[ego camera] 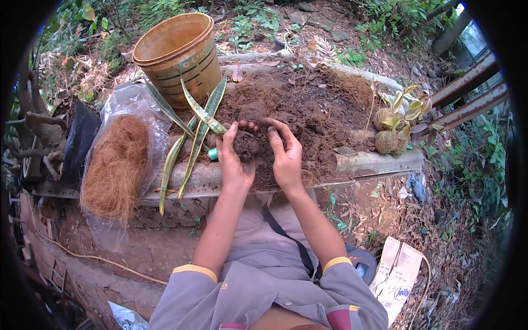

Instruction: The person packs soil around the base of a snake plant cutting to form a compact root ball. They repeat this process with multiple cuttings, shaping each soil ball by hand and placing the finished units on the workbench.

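Note:
My left hand (238, 154) is cupped around a dark ball of soil (246, 145), with the base of a variegated snake plant (212, 123) at its fingertips. The leaves point up and left over more snake plant leaves (201, 136) lying on the sheet. My right hand (284, 150) is just to the right of the ball, thumb and forefinger close together; whether they pinch a bit of soil or fibre cannot be told. A heap of soil and fibre (305, 111) lies beyond both hands. Beside my left hand is a green cylindrical object (213, 154).
A worn plastic bucket (181, 70) stands at the back left. Coconut fibre (117, 165) fills an opened clear plastic bag at the left. String-wrapped balls with leafy plants (387, 142) sit at the right end of the corrugated sheet (371, 163). Rusty metal bars (466, 111) extend beyond.

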`<state>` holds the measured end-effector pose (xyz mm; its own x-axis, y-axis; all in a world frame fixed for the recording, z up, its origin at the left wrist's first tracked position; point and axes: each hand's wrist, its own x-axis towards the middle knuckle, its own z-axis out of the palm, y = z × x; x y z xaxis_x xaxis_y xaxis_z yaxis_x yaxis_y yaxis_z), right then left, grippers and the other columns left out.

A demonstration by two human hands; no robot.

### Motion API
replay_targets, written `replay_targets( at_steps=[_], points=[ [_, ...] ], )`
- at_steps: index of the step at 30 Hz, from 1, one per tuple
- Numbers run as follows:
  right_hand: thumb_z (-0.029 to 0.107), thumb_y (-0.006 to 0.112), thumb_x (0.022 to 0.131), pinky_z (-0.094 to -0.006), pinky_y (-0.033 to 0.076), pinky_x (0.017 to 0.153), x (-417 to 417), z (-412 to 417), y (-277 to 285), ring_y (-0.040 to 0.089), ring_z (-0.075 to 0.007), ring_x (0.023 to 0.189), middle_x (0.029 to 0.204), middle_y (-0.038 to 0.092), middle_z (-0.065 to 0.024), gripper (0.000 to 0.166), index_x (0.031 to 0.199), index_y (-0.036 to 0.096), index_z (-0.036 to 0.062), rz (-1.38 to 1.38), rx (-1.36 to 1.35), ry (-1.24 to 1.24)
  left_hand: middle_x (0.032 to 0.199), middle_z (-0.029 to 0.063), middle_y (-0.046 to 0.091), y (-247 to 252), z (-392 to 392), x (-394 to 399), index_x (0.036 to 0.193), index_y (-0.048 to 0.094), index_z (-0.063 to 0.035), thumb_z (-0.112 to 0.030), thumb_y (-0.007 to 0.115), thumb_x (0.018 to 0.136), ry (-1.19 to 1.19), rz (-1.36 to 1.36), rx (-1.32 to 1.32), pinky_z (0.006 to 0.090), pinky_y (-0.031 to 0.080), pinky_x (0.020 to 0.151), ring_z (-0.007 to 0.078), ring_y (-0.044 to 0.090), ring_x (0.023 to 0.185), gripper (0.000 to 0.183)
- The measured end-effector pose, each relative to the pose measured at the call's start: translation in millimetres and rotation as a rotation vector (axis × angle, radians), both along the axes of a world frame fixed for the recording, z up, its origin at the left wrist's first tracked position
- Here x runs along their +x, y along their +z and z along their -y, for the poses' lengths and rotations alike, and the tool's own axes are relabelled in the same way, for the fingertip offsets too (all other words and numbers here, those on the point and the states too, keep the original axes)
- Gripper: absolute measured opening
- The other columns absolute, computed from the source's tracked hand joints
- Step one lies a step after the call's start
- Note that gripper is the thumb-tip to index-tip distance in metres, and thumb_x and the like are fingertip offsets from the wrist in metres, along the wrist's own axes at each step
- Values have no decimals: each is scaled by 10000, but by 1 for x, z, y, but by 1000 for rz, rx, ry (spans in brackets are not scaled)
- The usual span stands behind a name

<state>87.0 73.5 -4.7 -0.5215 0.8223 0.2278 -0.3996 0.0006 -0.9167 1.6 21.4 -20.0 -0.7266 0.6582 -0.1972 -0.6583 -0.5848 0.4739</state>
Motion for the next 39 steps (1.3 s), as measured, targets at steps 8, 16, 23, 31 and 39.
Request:
replay_targets(
  at_steps=[8, 16, 23, 31, 39],
  points=[
    [82, 752, 687, -402, 448, 972, 17, -13, 5, 518, -315, 1205, 1266, 574, -111, 476, 1153, 651, 85, 337, 765, 92, 933, 36, 615, 22, 6, 0, 1056, 561, -90, -227, 564, 905, -25, -69, -203, 312, 526, 757, 167, 616, 862, 204],
    [89, 773, 658, -429, 443, 968, 13, -2, 4, 538, -327, 1125, 1125, 608, -103, 340, 992, 715, 67, 268, 666, 82, 914, 36, 609, 13, 16, 1, 1012, 559, -76, -215, 559, 913, -110, 44, -129, 289, 523, 702, 138, 617, 832, 170],
    [156, 802, 638, -394, 445, 894, 13, -3, 23, 550, -272, 1025, 1059, 584, -82, 249, 879, 747, 121, 363, 655, -10, 817, 33, 570, 22, 15, 2, 976, 538, -74, -143, 570, 883, 1, -83, -167, 287, 500, 652, 138, 575, 724, 120],
    [174, 742, 706, -416, 404, 928, 30, -50, 20, 562, -262, 1054, 993, 670, -71, 340, 1031, 689, 90, 950, 1073, -274, 770, 61, 534, 12, 11, -17, 973, 504, -53, -89, 542, 866, 182, -243, -128, 326, 511, 646, 179, 572, 724, 119],
    [94, 712, 724, -357, 495, 804, 34, -52, 22, 646, -304, 889, 983, 676, -147, 306, 1021, 683, 29, 720, 656, -163, 852, 52, 591, 11, 9, -9, 1000, 565, -19, -27, 603, 821, 84, -545, -369, 274, 500, 705, 132, 584, 732, 183]
  ],
)
